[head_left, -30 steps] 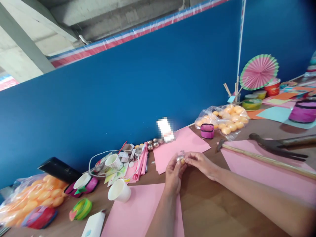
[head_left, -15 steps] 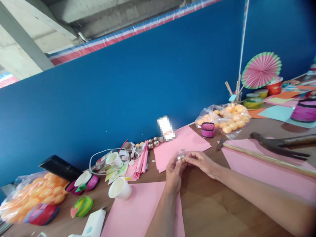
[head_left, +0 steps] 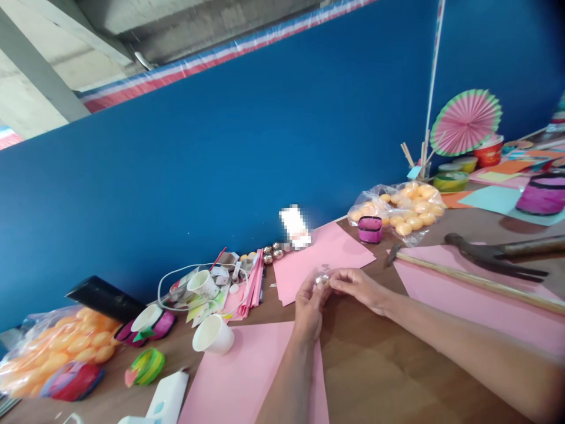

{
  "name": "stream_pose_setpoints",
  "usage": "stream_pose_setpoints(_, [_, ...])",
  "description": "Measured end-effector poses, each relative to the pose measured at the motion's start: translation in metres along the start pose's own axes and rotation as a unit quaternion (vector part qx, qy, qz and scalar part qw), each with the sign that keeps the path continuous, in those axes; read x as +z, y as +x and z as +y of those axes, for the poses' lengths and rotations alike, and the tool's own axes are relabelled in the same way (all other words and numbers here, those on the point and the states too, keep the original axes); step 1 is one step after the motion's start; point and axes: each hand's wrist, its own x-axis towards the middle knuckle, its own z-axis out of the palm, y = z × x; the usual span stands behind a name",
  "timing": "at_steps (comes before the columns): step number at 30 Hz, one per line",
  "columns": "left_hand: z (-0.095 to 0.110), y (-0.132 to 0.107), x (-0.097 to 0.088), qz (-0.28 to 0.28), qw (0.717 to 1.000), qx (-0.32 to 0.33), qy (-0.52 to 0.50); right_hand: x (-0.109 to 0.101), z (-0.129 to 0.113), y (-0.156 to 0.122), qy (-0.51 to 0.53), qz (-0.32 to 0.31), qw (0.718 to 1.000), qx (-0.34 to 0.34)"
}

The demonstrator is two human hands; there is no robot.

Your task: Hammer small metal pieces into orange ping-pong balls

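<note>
A small shiny silver ball [head_left: 322, 280] is pinched between the fingertips of both hands above the wooden table [head_left: 375, 377]. My left hand [head_left: 309, 309] comes up from below with its fingers closed on the ball. My right hand [head_left: 359, 288] reaches in from the right and grips the same ball with thumb and forefinger. Several similar silver balls [head_left: 272, 254] lie by the blue wall just behind. Pink paper sheets [head_left: 324, 256] lie under and beside my hands.
White paper cups [head_left: 213, 335] and craft scraps sit at the left. Bags of orange balls [head_left: 408, 213] stand at the back right and far left [head_left: 53, 353]. A hammer [head_left: 498, 256] and a long stick [head_left: 477, 282] lie at the right. A pink paper fan [head_left: 465, 122] stands behind.
Both hands stay together on the small ball, turning it slightly. The view has shifted a little; nothing on the table has moved.
</note>
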Motion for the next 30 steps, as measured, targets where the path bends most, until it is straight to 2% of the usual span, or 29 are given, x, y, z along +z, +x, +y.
stream_pose_setpoints(11, [-0.005, 0.003, -0.004, 0.017, 0.998, 0.016, 0.060, -0.004, 0.007, 0.003, 0.038, 0.023, 0.998, 0.047])
stream_pose_setpoints(24, [-0.007, 0.002, -0.004, 0.026, 0.993, 0.044, 0.107, -0.002, 0.010, 0.003, -0.009, 0.073, 0.997, 0.020])
stream_pose_setpoints(30, [-0.008, 0.002, -0.006, 0.018, 0.992, 0.046, 0.115, -0.003, 0.012, 0.004, 0.006, 0.062, 0.998, 0.027])
